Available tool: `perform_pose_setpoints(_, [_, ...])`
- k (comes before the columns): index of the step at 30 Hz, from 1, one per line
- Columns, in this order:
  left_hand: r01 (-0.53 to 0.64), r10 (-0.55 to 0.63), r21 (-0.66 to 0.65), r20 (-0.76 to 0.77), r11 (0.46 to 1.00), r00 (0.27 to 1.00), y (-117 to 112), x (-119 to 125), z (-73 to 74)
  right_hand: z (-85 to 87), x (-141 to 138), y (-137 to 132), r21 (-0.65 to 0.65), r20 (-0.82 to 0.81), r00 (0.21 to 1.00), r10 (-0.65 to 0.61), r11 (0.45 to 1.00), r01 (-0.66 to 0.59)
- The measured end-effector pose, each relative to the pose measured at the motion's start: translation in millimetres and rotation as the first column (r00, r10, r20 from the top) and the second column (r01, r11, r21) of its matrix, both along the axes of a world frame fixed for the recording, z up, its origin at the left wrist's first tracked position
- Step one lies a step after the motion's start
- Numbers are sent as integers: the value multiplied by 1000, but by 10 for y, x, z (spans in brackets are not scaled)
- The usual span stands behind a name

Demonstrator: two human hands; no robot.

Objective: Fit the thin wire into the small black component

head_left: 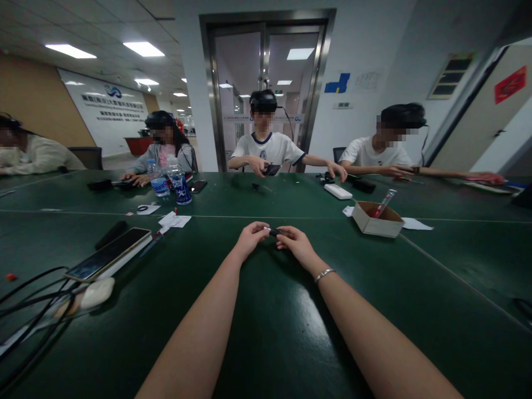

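Note:
Both my hands meet over the middle of the green table (pixel 274 310), pinching one small black object with a silvery left end (pixel 274 232). My left hand (pixel 252 239) is closed on the silvery end. On the other side, the fingers of my right hand (pixel 296 244) close round the black end, and a silver bracelet (pixel 325 275) circles that wrist. Fingers cover much of the object, so its exact kind cannot be made out.
Left are a phone (pixel 110 255), a white case (pixel 97 293) and black cables (pixel 35 313). Further off stand two bottles (pixel 179 183). A small box (pixel 377 221) holding a red-and-clear tube is at right, near a white block (pixel 338 192). Several people in headgear sit around the table.

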State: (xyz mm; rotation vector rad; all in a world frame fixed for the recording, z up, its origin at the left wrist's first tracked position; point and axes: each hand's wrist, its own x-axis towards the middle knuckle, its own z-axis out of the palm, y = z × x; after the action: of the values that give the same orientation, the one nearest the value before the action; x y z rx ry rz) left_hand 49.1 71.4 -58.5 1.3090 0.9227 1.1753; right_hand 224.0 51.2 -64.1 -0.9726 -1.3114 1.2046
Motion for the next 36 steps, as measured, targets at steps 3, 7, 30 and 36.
perform_pose_setpoints(3, [-11, 11, -6, -17, 1000, 1000, 3, 6, -3, 13, -6, -13, -3, -16, 1000, -5, 1000, 5])
perform_pose_setpoints(7, [-26, 26, 4, -64, 1000, 998, 12, 13, -8, 34, -12, -42, 11, -23, 1000, -9, 1000, 10])
perform_pose_setpoints(30, [-98, 226, 236, -612, 967, 758, -162, 12, 93, 71, 1, -80, 19, -48, 992, 114, 993, -113])
perform_pose_setpoints(36, [-108, 239, 237, -640, 965, 730, -154, 24, 95, 46, 8, -54, 27, -45, 991, 125, 992, -124])
